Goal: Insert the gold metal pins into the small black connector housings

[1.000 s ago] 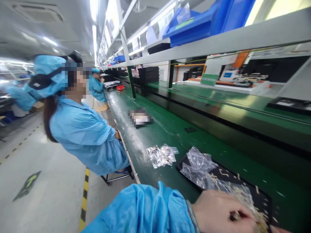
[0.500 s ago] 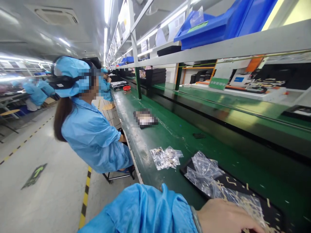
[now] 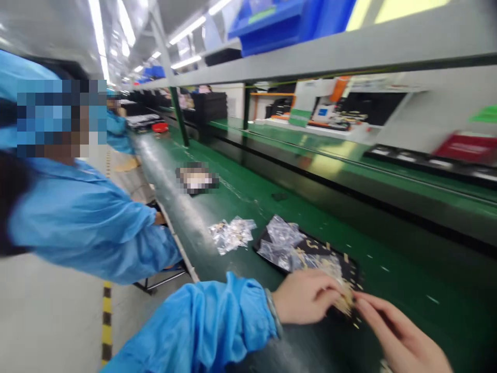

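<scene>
My left hand (image 3: 308,296) reaches from a blue sleeve over the near end of a black tray (image 3: 267,250). Its fingers are closed around a clump of small beige strips (image 3: 344,302). My right hand (image 3: 404,331) comes in from the lower right, with thumb and forefinger pinched against the clump's right side. Whatever lies between those fingertips is too small and blurred to make out. Clear plastic bags (image 3: 285,233) cover the tray's far part, and loose beige strips lie around them.
More clear bags (image 3: 233,234) lie on the green bench (image 3: 236,269) left of the tray. A blurred-out dark item (image 3: 196,178) lies farther along. A co-worker in blue (image 3: 97,212) sits close on the left. A shelf rail (image 3: 310,49) with blue bins (image 3: 287,23) runs above.
The view has turned right and down. My right hand has come into view and meets my left hand at the tray's near end, by the beige strips.
</scene>
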A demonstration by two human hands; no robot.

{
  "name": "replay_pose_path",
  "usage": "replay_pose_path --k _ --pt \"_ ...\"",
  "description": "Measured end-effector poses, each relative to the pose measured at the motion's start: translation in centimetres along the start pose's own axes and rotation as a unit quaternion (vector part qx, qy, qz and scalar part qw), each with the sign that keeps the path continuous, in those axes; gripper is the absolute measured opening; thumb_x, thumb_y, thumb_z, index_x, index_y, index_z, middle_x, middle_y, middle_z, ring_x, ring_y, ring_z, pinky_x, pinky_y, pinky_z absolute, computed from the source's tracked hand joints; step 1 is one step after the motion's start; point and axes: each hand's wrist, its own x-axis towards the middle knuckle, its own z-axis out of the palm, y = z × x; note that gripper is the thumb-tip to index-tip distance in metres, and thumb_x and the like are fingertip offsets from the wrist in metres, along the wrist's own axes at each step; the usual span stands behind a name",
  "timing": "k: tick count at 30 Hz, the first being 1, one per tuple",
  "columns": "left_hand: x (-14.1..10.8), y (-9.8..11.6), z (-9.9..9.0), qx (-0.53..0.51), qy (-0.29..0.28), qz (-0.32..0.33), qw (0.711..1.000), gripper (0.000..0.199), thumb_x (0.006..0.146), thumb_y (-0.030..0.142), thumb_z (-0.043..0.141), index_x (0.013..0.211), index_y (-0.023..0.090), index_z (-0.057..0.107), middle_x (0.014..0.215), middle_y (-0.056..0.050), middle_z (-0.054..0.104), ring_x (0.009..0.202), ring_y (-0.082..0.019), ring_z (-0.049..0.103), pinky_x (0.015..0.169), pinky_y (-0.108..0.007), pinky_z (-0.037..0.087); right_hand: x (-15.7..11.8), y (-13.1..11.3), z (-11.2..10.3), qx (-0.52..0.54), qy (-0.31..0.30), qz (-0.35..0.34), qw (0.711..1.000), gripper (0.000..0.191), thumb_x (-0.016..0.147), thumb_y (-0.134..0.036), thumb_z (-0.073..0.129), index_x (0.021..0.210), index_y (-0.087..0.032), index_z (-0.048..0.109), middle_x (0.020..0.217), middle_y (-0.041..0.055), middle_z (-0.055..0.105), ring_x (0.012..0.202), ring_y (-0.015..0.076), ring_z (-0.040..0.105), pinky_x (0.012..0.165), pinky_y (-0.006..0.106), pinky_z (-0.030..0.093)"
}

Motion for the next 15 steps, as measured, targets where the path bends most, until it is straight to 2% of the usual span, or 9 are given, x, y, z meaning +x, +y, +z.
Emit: replay_pose_path --k 3,7,15 --pt "0.2 0.0 -0.3 -0.057 0.002 -0.002 0.998 0.018 0.087 0.020 0.043 0.089 0.017 0.061 0.087 -0.004 0.064 0.086 -0.015 0.058 0.082 -0.026 0.045 -0.5 -1.1 -0.4 0.033 -0.015 0.037 0.999 0.032 0.070 -0.050 0.061 0.086 -0.023 0.067 0.091 0.0045 0.071 0.083 0.0253 0.065 0.073 0.032 0.052" --pt "0.3 0.1 -0.5 -0.089 -0.011 -0.014 0.996 0.017 0.088 0.022 0.043 0.085 0.017 0.060 0.084 -0.003 0.061 0.083 -0.015 0.055 0.081 -0.027 0.044 -0.5 -1.9 0.1 0.078 -0.012 0.009 0.997 0.030 0.077 -0.046 0.057 0.086 -0.020 0.067 0.085 0.0060 0.070 0.080 0.0229 0.064 0.073 0.032 0.051" --pt "0.2 0.4 -0.5 -0.069 -0.019 -0.004 0.997 0.017 0.088 0.022 0.042 0.084 0.017 0.058 0.084 -0.003 0.059 0.083 -0.015 0.054 0.080 -0.028 0.044 -1.0 -1.1 0.8 0.067 -0.046 -0.038 0.996 0.022 0.081 -0.039 0.056 0.086 -0.019 0.063 0.084 0.0052 0.066 0.075 0.0191 0.062 0.068 0.031 0.050"
